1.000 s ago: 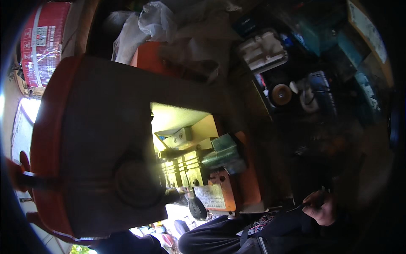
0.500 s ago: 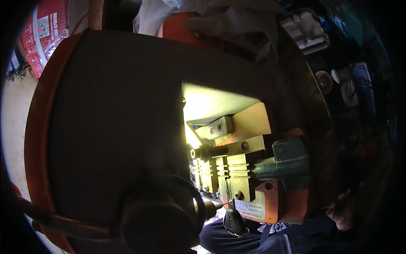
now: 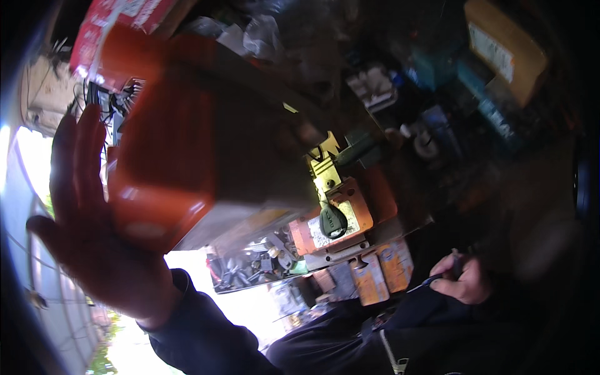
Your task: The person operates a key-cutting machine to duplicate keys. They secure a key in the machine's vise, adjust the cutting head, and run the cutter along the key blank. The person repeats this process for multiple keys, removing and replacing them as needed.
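Note:
A key with a black plastic head (image 3: 333, 222) hangs from the brass-coloured clamp (image 3: 325, 177) of an orange key-cutting machine (image 3: 165, 144). My left hand (image 3: 103, 231) is raised beside the machine's orange housing, fingers stretched out and thumb apart. Its palm faces the housing; whether it touches is unclear. Down at the right, over my lap, my right hand (image 3: 464, 282) has its fingers closed round a small dark-handled tool (image 3: 431, 279) with a thin tip. The tool's exact kind is too small to make out.
Beneath the machine's front lie worn orange-and-grey boxes (image 3: 369, 278) and a tray of small metal parts (image 3: 250, 265). A dark green knob (image 3: 359, 149) juts out beside the clamp. A cardboard box (image 3: 506, 53) stands at the far right, a red package (image 3: 109, 31) at the far left.
My view has swung, so the machine sits tilted and further up. My left hand has come into sight beside the housing. My right hand and its tool now show plainly; the key stays clamped.

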Demonstrator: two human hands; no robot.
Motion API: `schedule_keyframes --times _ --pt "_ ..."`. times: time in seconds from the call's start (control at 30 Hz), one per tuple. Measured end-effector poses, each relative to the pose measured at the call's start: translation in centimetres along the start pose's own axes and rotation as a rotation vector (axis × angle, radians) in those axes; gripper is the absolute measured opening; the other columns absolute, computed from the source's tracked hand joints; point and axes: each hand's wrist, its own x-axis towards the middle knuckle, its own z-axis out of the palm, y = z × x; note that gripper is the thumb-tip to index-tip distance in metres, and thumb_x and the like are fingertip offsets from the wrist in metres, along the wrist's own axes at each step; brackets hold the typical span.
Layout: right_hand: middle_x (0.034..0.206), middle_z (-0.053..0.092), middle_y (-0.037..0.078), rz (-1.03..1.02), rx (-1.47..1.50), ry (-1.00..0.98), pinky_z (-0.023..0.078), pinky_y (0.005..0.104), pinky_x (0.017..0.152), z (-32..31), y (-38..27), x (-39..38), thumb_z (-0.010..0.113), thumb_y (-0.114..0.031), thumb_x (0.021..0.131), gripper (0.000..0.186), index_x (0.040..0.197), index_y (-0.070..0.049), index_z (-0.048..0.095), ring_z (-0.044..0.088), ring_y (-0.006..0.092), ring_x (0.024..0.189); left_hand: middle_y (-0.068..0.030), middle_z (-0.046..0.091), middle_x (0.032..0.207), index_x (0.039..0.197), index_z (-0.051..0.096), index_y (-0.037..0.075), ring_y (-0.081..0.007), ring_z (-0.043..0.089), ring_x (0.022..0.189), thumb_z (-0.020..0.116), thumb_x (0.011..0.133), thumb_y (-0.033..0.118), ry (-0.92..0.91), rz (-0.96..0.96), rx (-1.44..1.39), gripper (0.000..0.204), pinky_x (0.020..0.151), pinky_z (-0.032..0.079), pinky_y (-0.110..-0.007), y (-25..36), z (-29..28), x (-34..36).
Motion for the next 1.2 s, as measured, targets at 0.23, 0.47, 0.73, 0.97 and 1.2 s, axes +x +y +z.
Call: schedule_keyframes --times 0.23,0.47,0.73,0.97,1.2 --pt "0.075 0.063 -0.006 -0.036 -0.127 -0.042 0.04 0.0204 0.062 2.5 -2.4 -0.6 0.084 -0.009 0.085 0.014 0.094 -0.006 0.074 0.05 0.0008 0.066 -0.0216 0.047 0.155 0.155 0.042 0.005 -0.0339 0.041 0.148 0.029 0.11 0.046 0.055 0.178 0.172 0.062 0.123 0.03 -0.048 -5.0 -8.1 -4.1" --pt "0.086 0.069 -0.002 0.21 -0.214 -0.1 0.044 0.0213 0.067 3.8 -0.5 0.3 0.084 -0.013 0.086 0.017 0.097 -0.004 0.076 0.055 0.0041 0.072 -0.0219 0.05 0.15 0.148 0.046 0.0 -0.0335 0.046 0.143 0.03 0.111 0.041 0.248 -0.047 -0.058 0.058 0.12 0.03 -0.05 -8.7 -12.9 -12.1" --pt "0.088 0.071 -0.002 0.174 -0.226 -0.067 0.046 0.0203 0.069 4.4 0.2 0.6 0.086 -0.01 0.084 0.018 0.099 -0.004 0.076 0.058 0.0032 0.074 -0.0267 0.061 0.136 0.138 0.052 -0.006 -0.0347 0.055 0.133 0.036 0.11 0.042 0.227 -0.086 -0.129 0.058 0.113 0.036 -0.049 -8.8 -12.7 -14.8" --pt "0.086 0.07 -0.004 0.204 -0.271 -0.041 0.045 0.0184 0.068 4.0 1.1 0.6 0.086 -0.012 0.084 0.019 0.099 -0.003 0.077 0.055 0.0016 0.074 -0.0231 0.063 0.133 0.133 0.056 -0.003 -0.0329 0.058 0.13 0.043 0.108 0.045 0.217 -0.095 -0.067 0.056 0.114 0.04 -0.051 -8.6 -12.4 -16.6" --pt "0.084 0.069 -0.002 -0.068 -0.339 -0.119 0.041 0.02 0.061 6.6 -3.7 1.2 0.083 -0.01 0.085 0.014 0.095 -0.004 0.075 0.05 0.0028 0.066 -0.0238 0.066 0.129 0.128 0.061 -0.008 -0.0343 0.062 0.125 0.047 0.107 0.039 0.29 -0.089 -0.018 0.053 0.109 0.043 -0.047 -6.0 -12.1 -14.0"
